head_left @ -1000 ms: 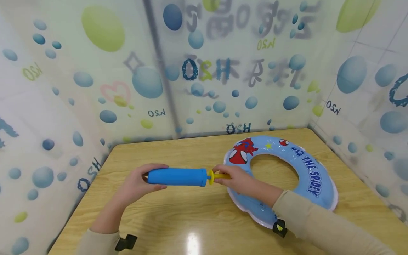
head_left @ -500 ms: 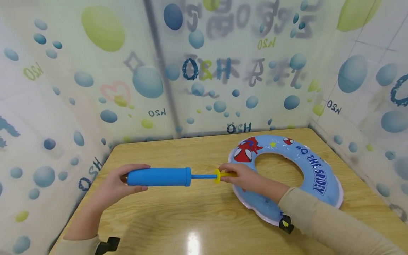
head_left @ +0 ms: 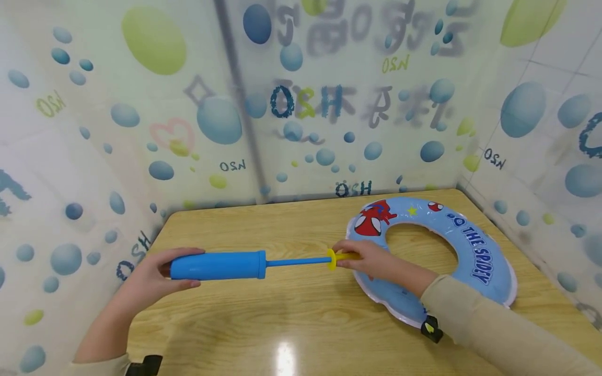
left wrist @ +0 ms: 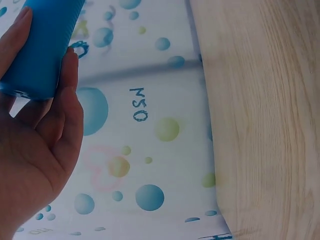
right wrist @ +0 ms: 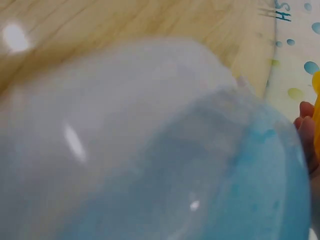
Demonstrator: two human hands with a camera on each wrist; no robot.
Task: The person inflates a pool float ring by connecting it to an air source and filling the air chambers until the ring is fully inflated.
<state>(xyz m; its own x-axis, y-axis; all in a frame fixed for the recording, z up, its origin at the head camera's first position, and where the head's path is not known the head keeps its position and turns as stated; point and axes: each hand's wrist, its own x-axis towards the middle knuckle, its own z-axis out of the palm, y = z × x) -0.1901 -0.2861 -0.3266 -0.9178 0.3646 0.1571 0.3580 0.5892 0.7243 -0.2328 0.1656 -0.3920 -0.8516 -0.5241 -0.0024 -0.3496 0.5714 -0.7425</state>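
A blue hand pump [head_left: 218,265] lies level across the head view, its thin blue rod [head_left: 298,261] drawn well out of the barrel. My left hand [head_left: 152,282] grips the barrel's closed left end between thumb and fingers; the left wrist view also has this blue barrel [left wrist: 42,50] in that hand. At the other end, my right hand [head_left: 369,258] holds the yellow handle [head_left: 347,256], just behind its round yellow flange. Below the right forearm is a light blue inflated swim ring [head_left: 489,261] with red cartoon figures and lettering, which fills most of the right wrist view.
The wooden table [head_left: 263,318] carries the swim ring on its right side. Behind and at both sides hangs a pale curtain [head_left: 291,156] printed with blue and green bubbles, right up to the table's edges.
My left hand has moved left with the barrel, and the rod has come from almost fully in to far out. My right hand has shifted slightly right, the swim ring too.
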